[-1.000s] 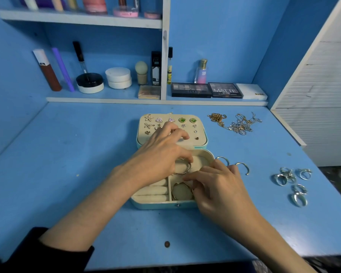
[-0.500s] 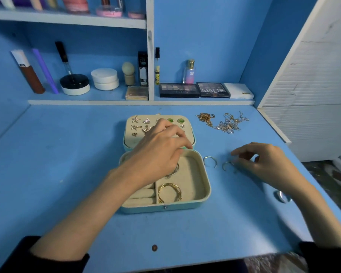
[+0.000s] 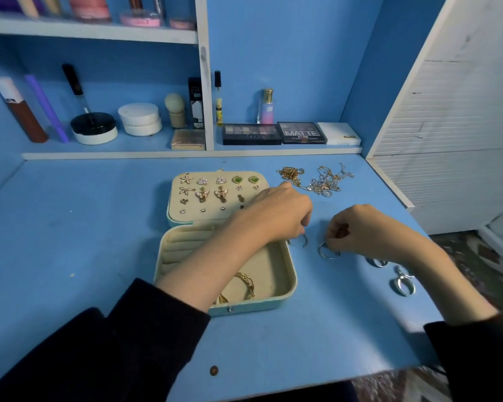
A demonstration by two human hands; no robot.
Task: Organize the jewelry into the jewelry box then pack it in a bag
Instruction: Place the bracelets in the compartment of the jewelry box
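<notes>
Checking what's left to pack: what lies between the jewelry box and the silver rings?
Head view: a silver bangle in the left hand, a second bangle in the right hand.

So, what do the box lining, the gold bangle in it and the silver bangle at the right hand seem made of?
The lining looks like beige velvet or suede-like fabric: matte, no shine. The gold bangle inside seems metal, glinting; plated or solid, unclear. The silver bangle at the right hand seems polished metal: bright highlights.
</notes>
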